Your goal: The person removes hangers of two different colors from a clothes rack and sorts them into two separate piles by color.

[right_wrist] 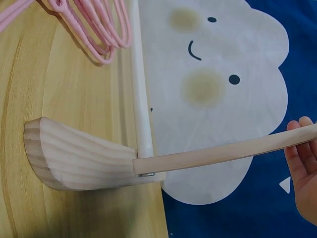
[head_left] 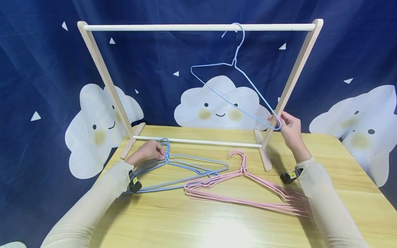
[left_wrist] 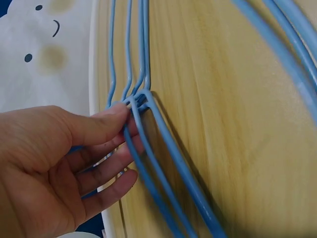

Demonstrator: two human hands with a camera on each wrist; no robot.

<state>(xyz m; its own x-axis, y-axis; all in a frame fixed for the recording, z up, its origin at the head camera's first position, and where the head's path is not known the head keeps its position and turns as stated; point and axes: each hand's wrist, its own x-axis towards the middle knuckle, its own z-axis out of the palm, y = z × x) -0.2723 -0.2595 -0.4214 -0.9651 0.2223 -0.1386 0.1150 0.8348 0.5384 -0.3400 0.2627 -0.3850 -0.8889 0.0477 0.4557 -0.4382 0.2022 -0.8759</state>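
Observation:
In the head view, a blue wire hanger (head_left: 256, 89) hangs tilted from the white top rail of a wooden rack (head_left: 293, 81). My right hand (head_left: 291, 129) holds the rack's right post, fingers behind it; the hanger's low corner overlaps the hand there. In the right wrist view, that hand (right_wrist: 307, 173) is partly cut off at the edge, its fingers behind the post (right_wrist: 213, 152). My left hand (head_left: 149, 150) pinches the neck of blue hangers (head_left: 198, 158) lying on the table. In the left wrist view, the thumb of this hand (left_wrist: 59, 158) presses on their wires (left_wrist: 168, 148).
Several pink hangers (head_left: 242, 203) lie stacked on the wooden table (head_left: 173, 224), overlapping the blue ones' right end. A white lower bar (head_left: 198, 141) joins the rack's feet. Behind stands a dark blue curtain (head_left: 149, 62) with smiling clouds.

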